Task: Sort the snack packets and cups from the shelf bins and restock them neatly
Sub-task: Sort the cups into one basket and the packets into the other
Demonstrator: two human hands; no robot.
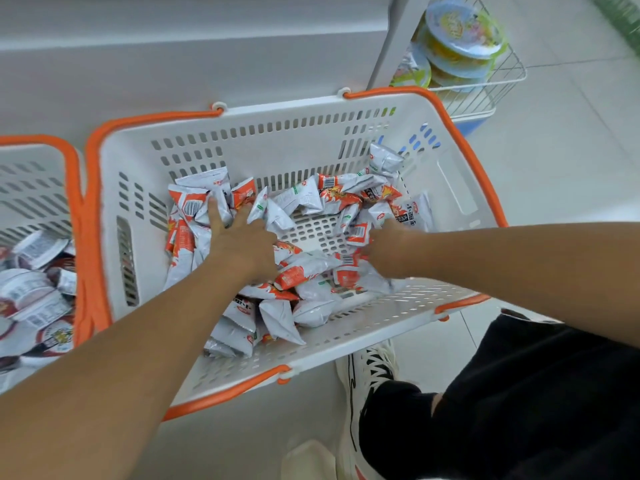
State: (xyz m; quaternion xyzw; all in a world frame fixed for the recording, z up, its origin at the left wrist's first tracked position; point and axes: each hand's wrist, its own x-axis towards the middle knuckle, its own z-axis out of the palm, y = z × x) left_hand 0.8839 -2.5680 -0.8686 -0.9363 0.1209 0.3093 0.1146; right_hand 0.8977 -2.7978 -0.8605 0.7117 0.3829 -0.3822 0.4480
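Note:
A white basket with orange handles (221,143) holds several small silver and orange snack packets (304,199) strewn over its floor. Both my hands are down inside it. My left hand (239,237) lies on the packets at the basket's left side, with its fingers spread and straight. My right hand (384,249) reaches in from the right, and its fingers curl round a packet with a barcode (358,232) in the pile.
A second white and orange basket (34,181) at the left holds several sealed cups. A white wire shelf bin (485,81) at the upper right holds stacked blue and yellow bowl packs. My leg and a white shoe (370,372) are below the basket on the tiled floor.

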